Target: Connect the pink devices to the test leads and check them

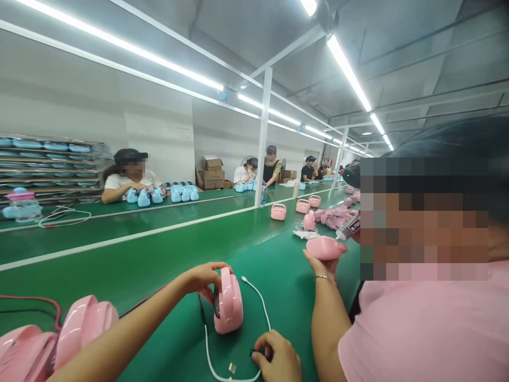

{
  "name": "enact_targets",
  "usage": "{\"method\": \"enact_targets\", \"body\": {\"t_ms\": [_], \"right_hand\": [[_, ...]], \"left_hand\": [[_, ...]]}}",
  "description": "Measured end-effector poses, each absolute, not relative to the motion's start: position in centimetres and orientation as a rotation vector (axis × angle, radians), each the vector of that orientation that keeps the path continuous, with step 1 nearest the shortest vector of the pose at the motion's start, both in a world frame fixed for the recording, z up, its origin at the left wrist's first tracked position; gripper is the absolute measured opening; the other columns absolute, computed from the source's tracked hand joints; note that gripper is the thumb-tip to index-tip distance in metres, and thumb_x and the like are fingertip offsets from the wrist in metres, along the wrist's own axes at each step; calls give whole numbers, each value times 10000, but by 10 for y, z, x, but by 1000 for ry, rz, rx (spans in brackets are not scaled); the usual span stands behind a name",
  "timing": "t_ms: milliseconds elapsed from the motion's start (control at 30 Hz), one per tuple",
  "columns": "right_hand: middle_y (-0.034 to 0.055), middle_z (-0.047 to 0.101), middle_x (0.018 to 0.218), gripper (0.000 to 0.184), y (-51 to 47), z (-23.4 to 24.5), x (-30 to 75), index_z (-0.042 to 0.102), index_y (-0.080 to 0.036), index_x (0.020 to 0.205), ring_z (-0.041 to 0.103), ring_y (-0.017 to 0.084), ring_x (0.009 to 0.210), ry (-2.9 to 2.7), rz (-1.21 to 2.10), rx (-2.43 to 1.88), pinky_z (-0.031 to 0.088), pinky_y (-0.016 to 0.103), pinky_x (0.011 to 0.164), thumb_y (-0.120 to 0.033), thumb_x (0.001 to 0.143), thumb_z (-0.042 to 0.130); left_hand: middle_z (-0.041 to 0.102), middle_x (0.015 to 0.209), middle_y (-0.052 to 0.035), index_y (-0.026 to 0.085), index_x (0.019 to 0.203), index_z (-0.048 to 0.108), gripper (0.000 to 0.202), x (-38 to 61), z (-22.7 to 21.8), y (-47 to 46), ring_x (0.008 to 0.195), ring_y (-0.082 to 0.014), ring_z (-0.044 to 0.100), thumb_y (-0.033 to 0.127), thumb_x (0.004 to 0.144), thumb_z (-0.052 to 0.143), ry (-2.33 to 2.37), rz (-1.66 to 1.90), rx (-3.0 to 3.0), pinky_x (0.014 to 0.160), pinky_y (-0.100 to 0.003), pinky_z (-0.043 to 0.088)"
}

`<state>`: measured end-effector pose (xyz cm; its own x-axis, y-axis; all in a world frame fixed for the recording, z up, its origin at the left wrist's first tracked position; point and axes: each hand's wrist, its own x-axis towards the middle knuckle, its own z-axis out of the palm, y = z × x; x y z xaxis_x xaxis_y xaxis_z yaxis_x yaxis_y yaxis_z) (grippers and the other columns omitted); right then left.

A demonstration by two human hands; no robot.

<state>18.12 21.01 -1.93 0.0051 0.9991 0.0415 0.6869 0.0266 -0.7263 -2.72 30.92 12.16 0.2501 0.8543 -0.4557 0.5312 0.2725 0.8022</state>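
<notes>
My left hand (202,278) is wrapped over the top of a pink rounded device (228,307) that stands upright on the green table (159,265). A white cable (260,302) loops from beside the device down toward the front edge. My right hand (278,361) is low at the front. Its fingers are closed on a small dark item (256,353) at the cable's near end; I cannot make out what it is.
Two more pink shells (83,323) lie at the front left beside red wires (35,302). Close on my right a co-worker in a pink shirt (417,329) holds a pink part (324,246). Other pink units (278,211) and workers with blue units (183,192) sit farther along.
</notes>
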Motion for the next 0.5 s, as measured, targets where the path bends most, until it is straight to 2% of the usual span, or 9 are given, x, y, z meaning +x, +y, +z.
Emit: {"method": "enact_targets", "body": {"t_ms": [167, 233, 333, 400, 500], "right_hand": [[18, 582, 619, 29, 214, -26, 189, 684, -247, 595, 524, 186, 606, -1622, 924, -1484, 367, 298, 597, -244, 569, 672], [0, 525, 570, 101, 213, -15, 185, 657, -214, 573, 459, 154, 556, -1520, 1143, -1292, 348, 288, 574, -298, 545, 704], [-25, 511, 552, 261, 212, 15, 166, 621, -180, 564, 429, 112, 535, -1481, 1533, -991, 327, 256, 543, -364, 481, 787], [-32, 526, 547, 335, 216, 35, 143, 613, -172, 578, 431, 93, 512, -1562, 1663, -911, 314, 236, 509, -402, 458, 824], [-45, 531, 505, 402, 230, 52, 103, 606, -176, 586, 443, 86, 466, -1817, 1773, -904, 314, 221, 456, -461, 428, 841]], "left_hand": [[574, 615, 16, 207, 1011, 575, 564, -25, 119, 316, 450, -180, 579, 101, 457, 589, 1492, 312, 1378, 462, -288, 514], [572, 610, 21, 214, 1074, 569, 564, -22, 118, 316, 454, -171, 578, 92, 524, 600, 1524, 270, 1383, 467, -285, 518], [617, 723, 7, 205, 1171, 537, 470, -20, 122, 314, 534, -153, 612, 139, 712, 620, 1563, 179, 1411, 530, -298, 542], [630, 800, -10, 169, 1149, 555, 337, -18, 126, 314, 618, -142, 625, 208, 820, 619, 1586, 113, 1451, 589, -308, 552], [634, 853, -27, 130, 1048, 600, 231, -17, 133, 315, 709, -141, 627, 273, 868, 622, 1595, 97, 1579, 647, -313, 555]]}}
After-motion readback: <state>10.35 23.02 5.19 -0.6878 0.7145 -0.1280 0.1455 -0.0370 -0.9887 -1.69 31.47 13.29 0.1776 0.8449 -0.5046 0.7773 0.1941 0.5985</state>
